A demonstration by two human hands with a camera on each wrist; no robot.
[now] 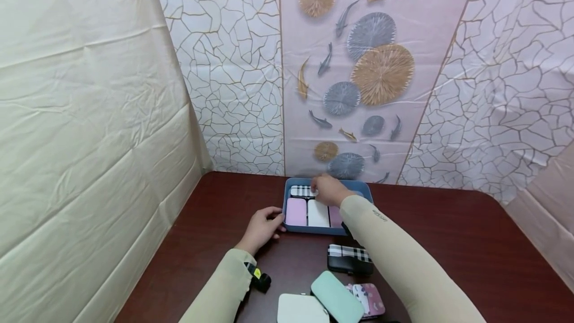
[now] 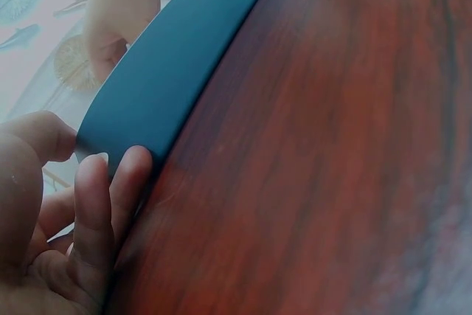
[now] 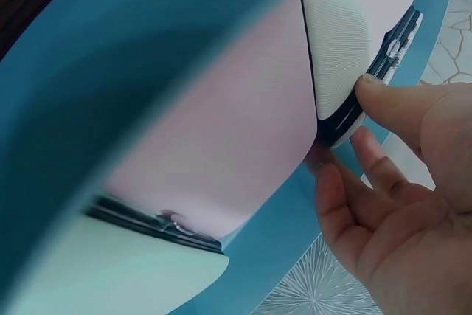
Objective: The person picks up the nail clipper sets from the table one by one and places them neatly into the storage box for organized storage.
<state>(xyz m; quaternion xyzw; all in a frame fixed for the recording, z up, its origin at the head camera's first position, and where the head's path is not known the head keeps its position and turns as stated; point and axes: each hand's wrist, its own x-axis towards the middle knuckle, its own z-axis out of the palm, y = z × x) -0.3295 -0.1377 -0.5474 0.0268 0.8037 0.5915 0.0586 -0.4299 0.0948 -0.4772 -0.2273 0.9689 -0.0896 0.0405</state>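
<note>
At the back left of a blue tray (image 1: 334,230), my right hand (image 1: 329,188) pinches the end of a black-and-white plaid case (image 1: 301,191). In the right wrist view, thumb and fingers meet at the dark edge of the plaid case (image 3: 394,46), close to its clasp. A lilac case (image 1: 296,211), a white ribbed case (image 1: 318,213) and a mauve case (image 1: 335,217) lie side by side in front of it. My left hand (image 1: 262,226) rests at the tray's left side, thumb and fingertips touching the blue wall (image 2: 169,71) near a corner.
On the dark red table (image 1: 215,198), nearer me, lie another plaid case (image 1: 350,259), a mint case (image 1: 337,296), a white case (image 1: 302,308) and a pink patterned case (image 1: 373,298). A further mint case (image 3: 125,271) sits inside the tray. Patterned cloth (image 1: 242,88) hangs behind.
</note>
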